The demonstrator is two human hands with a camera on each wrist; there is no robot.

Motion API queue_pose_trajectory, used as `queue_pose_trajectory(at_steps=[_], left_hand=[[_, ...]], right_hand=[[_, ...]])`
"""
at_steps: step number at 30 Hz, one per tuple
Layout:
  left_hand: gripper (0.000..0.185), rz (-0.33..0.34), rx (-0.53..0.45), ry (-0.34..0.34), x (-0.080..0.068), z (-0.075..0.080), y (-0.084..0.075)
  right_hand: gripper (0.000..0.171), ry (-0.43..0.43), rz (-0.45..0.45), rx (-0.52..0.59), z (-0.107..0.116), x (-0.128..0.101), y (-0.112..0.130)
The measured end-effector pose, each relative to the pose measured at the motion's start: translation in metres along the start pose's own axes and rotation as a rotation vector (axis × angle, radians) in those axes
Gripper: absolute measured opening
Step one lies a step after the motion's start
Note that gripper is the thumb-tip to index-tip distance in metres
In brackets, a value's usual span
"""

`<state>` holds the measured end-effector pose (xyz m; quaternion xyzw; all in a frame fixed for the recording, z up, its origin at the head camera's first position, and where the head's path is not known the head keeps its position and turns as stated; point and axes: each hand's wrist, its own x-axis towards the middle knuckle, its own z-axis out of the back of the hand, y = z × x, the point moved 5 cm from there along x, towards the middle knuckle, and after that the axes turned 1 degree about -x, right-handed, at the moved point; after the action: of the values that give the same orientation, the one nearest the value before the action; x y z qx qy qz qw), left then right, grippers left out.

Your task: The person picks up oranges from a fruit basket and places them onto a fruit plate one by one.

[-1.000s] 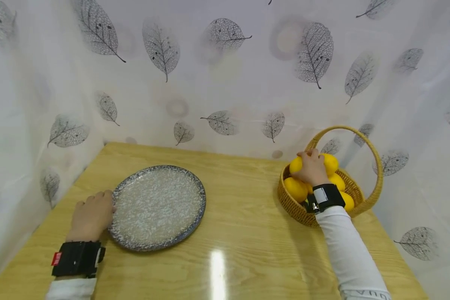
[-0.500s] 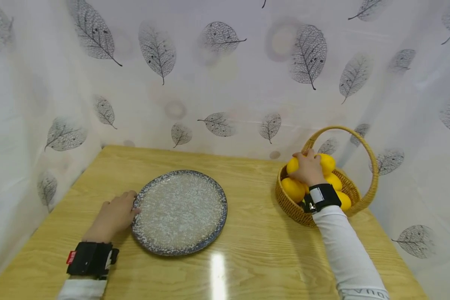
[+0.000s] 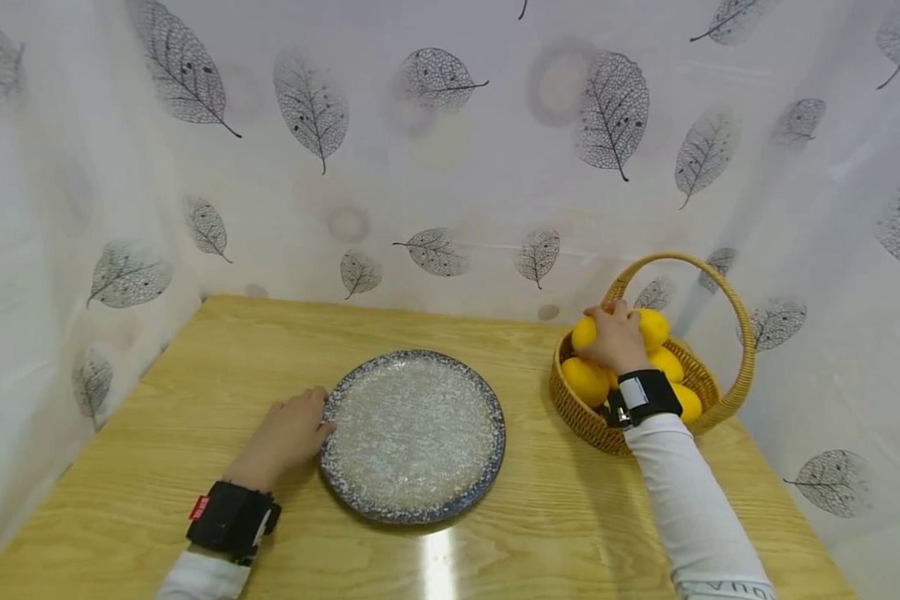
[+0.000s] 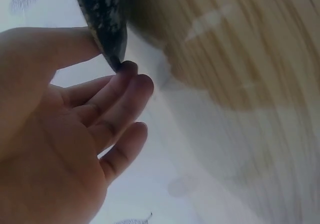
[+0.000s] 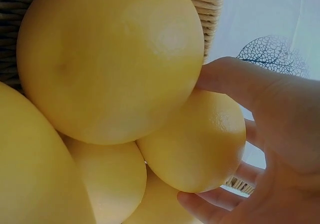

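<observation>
My left hand (image 3: 288,433) pinches the left rim of a round speckled grey plate (image 3: 412,433) with a dark blue edge. In the left wrist view, the plate's rim (image 4: 107,21) sits between the thumb and the fingertips. At the right stands a woven basket (image 3: 581,425) holding several yellow lemon-like fruits. My right hand (image 3: 618,337) reaches into it from above. The right wrist view has thumb and fingers curled round one yellow fruit (image 5: 192,141), which sits among the others. A larger-looking fruit (image 5: 110,63) overlaps it there.
The basket's tall arched handle (image 3: 746,358) rises on its right side. A light wooden table (image 3: 270,333) bears both plate and basket. Behind it hangs a pale curtain (image 3: 450,158) with leaf prints. Light reflects off the table (image 3: 438,567) below the plate.
My left hand has moved the plate to the right across the table, nearer the basket. The right hand has stayed on the fruit in the basket; the head view has shifted slightly.
</observation>
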<state>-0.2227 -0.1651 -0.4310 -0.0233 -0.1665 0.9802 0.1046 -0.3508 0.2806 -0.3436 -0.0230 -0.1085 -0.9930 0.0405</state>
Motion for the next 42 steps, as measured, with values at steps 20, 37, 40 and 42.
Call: queue_pose_trajectory(at_steps=[20,37,40,42], left_hand=[[0.055,-0.088,-0.016,0.002,0.012,-0.017,-0.039],[0.047,-0.065,0.003,0.027,0.026,-0.019,-0.040],[0.045,-0.075,0.009,0.012,0.026,-0.019,-0.041],[0.045,-0.078,0.013,0.006,0.027,-0.018,-0.042]], right_hand=[[0.063,0.010,0.018,-0.014,0.010,0.002,0.003],[0.067,-0.075,0.086,0.129,0.024,-0.020,0.048],[0.067,-0.082,0.092,0.188,0.023,-0.026,0.064],[0.067,-0.085,0.095,0.230,0.021,-0.029,0.074]])
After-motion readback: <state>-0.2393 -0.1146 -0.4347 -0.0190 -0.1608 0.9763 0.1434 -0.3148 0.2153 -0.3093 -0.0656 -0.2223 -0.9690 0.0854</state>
